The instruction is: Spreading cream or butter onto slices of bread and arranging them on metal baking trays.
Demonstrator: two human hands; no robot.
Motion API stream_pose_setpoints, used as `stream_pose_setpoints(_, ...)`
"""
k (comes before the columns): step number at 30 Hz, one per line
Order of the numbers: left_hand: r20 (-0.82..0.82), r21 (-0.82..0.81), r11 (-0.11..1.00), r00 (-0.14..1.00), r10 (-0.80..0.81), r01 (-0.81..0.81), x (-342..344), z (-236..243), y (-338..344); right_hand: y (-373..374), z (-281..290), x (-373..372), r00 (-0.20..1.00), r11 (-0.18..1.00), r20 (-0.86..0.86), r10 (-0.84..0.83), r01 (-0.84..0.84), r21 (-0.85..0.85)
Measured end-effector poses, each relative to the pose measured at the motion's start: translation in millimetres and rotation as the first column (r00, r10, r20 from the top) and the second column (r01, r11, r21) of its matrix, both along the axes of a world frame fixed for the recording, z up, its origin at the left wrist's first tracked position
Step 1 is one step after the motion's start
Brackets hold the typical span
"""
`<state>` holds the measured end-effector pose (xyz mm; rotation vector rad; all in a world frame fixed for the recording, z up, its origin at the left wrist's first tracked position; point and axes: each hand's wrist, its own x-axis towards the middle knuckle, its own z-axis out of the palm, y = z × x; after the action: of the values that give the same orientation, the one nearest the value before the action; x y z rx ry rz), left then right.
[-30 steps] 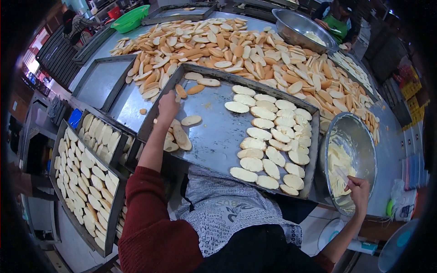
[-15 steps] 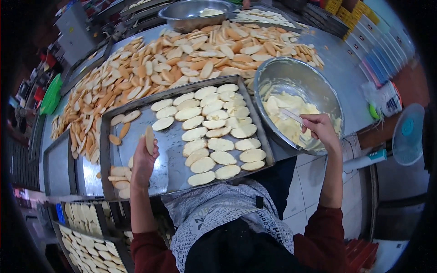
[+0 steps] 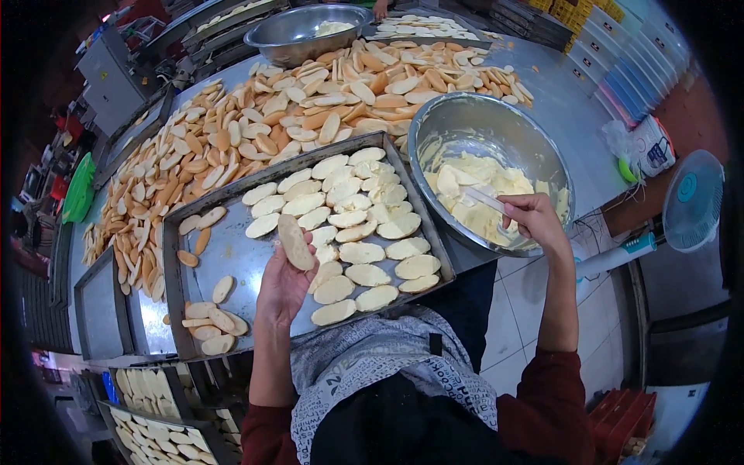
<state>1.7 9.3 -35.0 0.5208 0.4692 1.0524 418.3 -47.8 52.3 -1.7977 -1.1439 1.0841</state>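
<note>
My left hand (image 3: 280,293) grips an oval bread slice (image 3: 296,242), tilted up above a metal baking tray (image 3: 242,267). Rows of bread slices coated with pale cream (image 3: 362,253) cover the tray's right half. A few plain slices (image 3: 208,320) lie loose at its left side. At the right, my right hand (image 3: 538,220) is closed on the handle of a flat spatula (image 3: 485,199). The spatula's far end rests in pale yellow cream (image 3: 508,180) inside a large steel bowl (image 3: 549,147). Cream also smears the bowl's inner wall.
A wide heap of bread slices (image 3: 209,147) spreads behind the tray. Another steel bowl (image 3: 271,37) stands at the back, near a co-worker's hand (image 3: 380,8). Filled trays (image 3: 159,434) sit below at lower left. A fan (image 3: 692,200) and white bucket (image 3: 656,149) are at right.
My left hand has moved right with the bread slice, toward the coated rows, and turned the slice's face upward. My right hand keeps the spatula in the bowl. The view has shifted slightly.
</note>
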Motion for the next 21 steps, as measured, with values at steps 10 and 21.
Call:
stream_pose_setpoints(10,0.187,-0.138,0.990,0.982,0.009,0.018,33.4,30.4,-15.3,-15.7,-43.3,-138.2,0.967,0.799,-0.108,0.229,-0.124,0.589)
stream_pose_setpoints(21,-0.003,-0.345,0.931,0.992,0.125,-0.118,10.1,17.0,-26.8,-15.5,-56.5,-170.0,0.940,0.826,-0.312,0.139,0.064,0.560)
